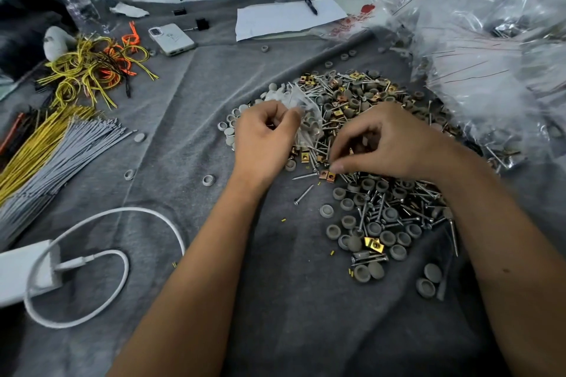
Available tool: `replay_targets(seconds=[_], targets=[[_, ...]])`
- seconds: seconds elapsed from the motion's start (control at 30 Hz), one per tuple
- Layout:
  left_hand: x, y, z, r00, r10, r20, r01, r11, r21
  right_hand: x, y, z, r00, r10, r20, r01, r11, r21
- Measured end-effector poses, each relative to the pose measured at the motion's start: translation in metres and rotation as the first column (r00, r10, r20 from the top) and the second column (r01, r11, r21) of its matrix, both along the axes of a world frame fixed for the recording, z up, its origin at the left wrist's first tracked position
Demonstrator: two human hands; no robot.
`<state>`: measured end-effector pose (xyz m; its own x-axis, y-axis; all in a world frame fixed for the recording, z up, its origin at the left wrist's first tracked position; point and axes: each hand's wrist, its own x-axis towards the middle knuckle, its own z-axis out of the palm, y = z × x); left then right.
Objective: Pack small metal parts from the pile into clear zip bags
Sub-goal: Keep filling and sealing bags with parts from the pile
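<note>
A grey cloth (190, 107) is covering the whole work surface, and a heap of clear bags (490, 64) is filling the upper right of the frame. The pile (376, 144) of screws, grey caps and brass clips is spreading across the centre right, running from the middle of the frame down toward the lower right. In the left of the frame bundles of yellow and grey ties (46, 150) are lying beside a white charger cable (101, 257), with a phone (171, 38) and a sheet of paper (288, 17) further up.

The left hand (263, 138) is sitting at the centre, its fingers curling round and pinching a small clear zip bag (306, 116) that is already holding a few pieces and resting over the upper left edge of the pile. The right hand (382, 144) is hovering over the pile just right of it, fingers bent down into the parts and the thumb lying low beside a brass clip (327, 175); whether anything is being pinched I cannot tell.

This looks like the gathering step: picking pieces for the bag. The next move is likely calling for lifting the pick to the bag's mouth, which the left hand needs to be holding open.
</note>
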<state>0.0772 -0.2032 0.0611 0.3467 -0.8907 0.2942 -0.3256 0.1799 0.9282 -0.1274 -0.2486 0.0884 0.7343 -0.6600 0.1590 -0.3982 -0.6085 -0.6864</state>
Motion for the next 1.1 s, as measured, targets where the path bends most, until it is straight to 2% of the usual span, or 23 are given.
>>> replay_targets(seconds=[0.07,0.13,0.27,0.4,0.5,0.6,0.67,0.77,0.83,0.9,0.97,1.1], targets=[[0.002,-0.001,0.001,0.999,0.028,-0.019,-0.028,1.0,-0.013,0.001,0.001,0.0,0.99,0.102,-0.095,-0.094,0.992,0.087],[0.003,-0.001,0.001,0.998,0.046,-0.035,-0.047,0.998,-0.032,0.004,0.003,0.0,0.981,0.151,-0.12,-0.137,0.984,0.117],[0.004,-0.001,0.003,0.998,0.035,-0.049,-0.037,0.999,-0.034,0.013,0.011,-0.003,0.954,0.205,-0.218,-0.196,0.979,0.061],[0.003,-0.001,0.003,0.998,0.034,0.046,-0.032,0.999,-0.033,0.018,0.014,-0.006,0.93,0.206,-0.303,-0.206,0.978,0.03],[0.003,0.001,0.004,0.994,0.017,0.111,-0.014,0.999,-0.031,0.021,0.016,-0.005,0.924,0.23,-0.306,-0.23,0.972,0.038],[0.003,0.002,0.004,0.99,0.001,0.138,0.005,0.999,-0.038,0.02,0.018,0.001,0.951,0.22,-0.217,-0.204,0.975,0.092],[0.004,0.002,0.003,0.987,-0.004,0.159,0.011,0.999,-0.047,0.017,0.017,0.006,0.987,0.147,-0.066,-0.139,0.984,0.107],[0.004,0.001,0.002,0.979,-0.004,0.202,0.015,0.998,-0.054,0.017,0.014,0.007,0.971,-0.014,0.239,0.013,1.0,0.006],[0.004,0.001,0.001,0.973,-0.011,0.229,0.024,0.998,-0.054,0.021,0.013,0.003,0.927,-0.131,0.352,0.191,0.971,-0.143],[0.003,0.002,0.002,0.97,-0.032,0.242,0.046,0.998,-0.053,0.026,0.013,-0.002,0.915,-0.194,0.355,0.309,0.901,-0.304],[0.001,0.002,0.004,0.972,-0.064,0.226,0.077,0.996,-0.049,0.029,0.014,-0.007,0.915,-0.222,0.338,0.353,0.846,-0.401],[0.0,0.003,0.005,0.982,-0.09,0.165,0.097,0.995,-0.033,0.031,0.014,-0.009,0.927,-0.229,0.297,0.347,0.825,-0.447]])
